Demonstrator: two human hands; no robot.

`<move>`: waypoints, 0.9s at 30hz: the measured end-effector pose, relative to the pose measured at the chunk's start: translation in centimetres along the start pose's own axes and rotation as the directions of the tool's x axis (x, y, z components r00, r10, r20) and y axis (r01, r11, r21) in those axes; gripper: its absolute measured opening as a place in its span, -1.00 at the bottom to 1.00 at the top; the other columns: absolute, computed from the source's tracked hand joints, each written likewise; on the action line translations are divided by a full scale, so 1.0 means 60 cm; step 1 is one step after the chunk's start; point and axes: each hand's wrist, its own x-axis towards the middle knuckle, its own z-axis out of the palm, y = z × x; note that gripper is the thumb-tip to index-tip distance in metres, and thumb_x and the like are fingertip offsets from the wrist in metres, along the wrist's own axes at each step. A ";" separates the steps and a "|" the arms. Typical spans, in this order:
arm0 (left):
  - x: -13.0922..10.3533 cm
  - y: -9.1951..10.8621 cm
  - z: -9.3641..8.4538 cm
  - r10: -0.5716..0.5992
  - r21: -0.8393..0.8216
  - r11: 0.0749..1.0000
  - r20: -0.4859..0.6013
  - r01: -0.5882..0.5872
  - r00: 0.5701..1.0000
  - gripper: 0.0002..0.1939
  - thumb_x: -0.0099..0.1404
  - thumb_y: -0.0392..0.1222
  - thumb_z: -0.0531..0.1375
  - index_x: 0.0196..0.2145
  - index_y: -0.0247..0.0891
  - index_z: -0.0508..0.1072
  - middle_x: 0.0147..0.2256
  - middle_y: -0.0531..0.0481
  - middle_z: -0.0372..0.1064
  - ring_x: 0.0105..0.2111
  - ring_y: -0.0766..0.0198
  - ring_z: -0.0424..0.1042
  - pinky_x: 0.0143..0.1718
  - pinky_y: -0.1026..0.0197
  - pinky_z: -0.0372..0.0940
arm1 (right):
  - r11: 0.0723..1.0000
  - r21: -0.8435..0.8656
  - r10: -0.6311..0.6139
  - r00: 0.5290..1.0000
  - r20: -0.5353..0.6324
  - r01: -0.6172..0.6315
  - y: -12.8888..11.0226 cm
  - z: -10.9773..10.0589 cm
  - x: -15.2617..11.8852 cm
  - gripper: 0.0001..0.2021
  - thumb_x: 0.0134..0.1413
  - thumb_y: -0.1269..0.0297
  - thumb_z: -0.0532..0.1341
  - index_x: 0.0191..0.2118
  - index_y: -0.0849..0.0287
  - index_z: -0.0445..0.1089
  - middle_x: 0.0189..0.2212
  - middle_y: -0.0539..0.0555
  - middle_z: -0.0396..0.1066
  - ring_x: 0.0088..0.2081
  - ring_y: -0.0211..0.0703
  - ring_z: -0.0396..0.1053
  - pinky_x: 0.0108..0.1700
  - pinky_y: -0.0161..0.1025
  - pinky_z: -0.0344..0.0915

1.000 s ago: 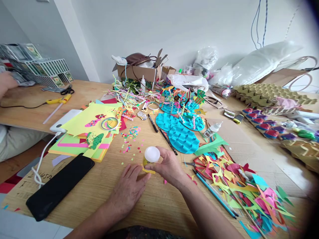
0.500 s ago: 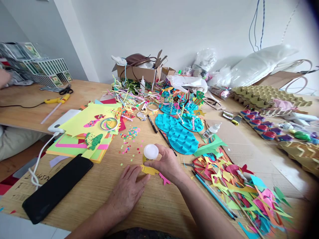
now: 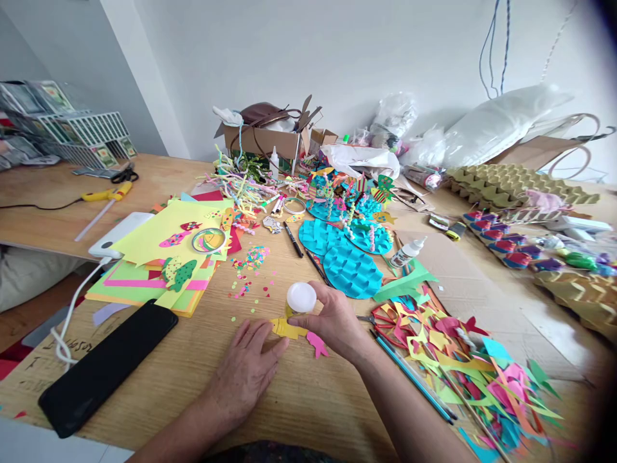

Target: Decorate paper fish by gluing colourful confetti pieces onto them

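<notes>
Yellow paper fish (image 3: 285, 328) lies crosswise between your hands. Left hand (image 3: 243, 372) open at its left end; right hand (image 3: 340, 326) grips white-lidded jar (image 3: 301, 298).

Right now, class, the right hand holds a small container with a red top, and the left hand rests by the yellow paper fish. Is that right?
Not quite: the container's top is white, as the head view shows. The right hand does hold the container, and the left hand rests by the yellow paper fish.
</notes>
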 end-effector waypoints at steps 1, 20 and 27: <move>0.000 0.000 -0.001 0.004 0.003 1.000 0.004 -0.004 1.000 -0.68 0.20 -0.29 0.03 -0.08 -0.10 0.29 -0.08 -0.06 0.20 -0.06 0.12 0.15 -0.06 -0.05 0.15 | 1.000 -0.004 0.000 1.000 -0.001 0.000 -0.001 0.001 0.000 -0.83 -0.24 0.27 0.29 -0.48 0.19 0.32 -0.52 -0.06 0.33 -0.44 -0.23 0.27 -0.40 -0.36 0.13; 0.012 0.011 -0.001 -0.072 0.065 0.996 0.128 0.065 0.989 -0.60 0.14 -0.12 0.16 -0.03 0.03 0.27 -0.11 -0.09 0.19 -0.07 0.07 0.14 -0.06 -0.06 0.12 | 0.999 0.037 0.002 1.000 -0.013 -0.002 0.009 -0.007 -0.011 -0.82 -0.19 0.21 0.26 -0.48 0.19 0.31 -0.52 -0.05 0.31 -0.44 -0.23 0.27 -0.40 -0.35 0.13; 0.013 0.013 -0.003 -0.086 0.069 0.995 0.144 0.077 0.986 -0.63 0.15 -0.10 0.14 -0.05 0.05 0.30 -0.11 -0.10 0.20 -0.07 0.08 0.14 -0.05 -0.05 0.11 | 0.995 0.096 0.005 1.000 -0.008 -0.004 0.012 -0.005 -0.016 -0.82 -0.18 0.20 0.26 -0.47 0.19 0.32 -0.53 -0.05 0.31 -0.45 -0.23 0.26 -0.41 -0.36 0.13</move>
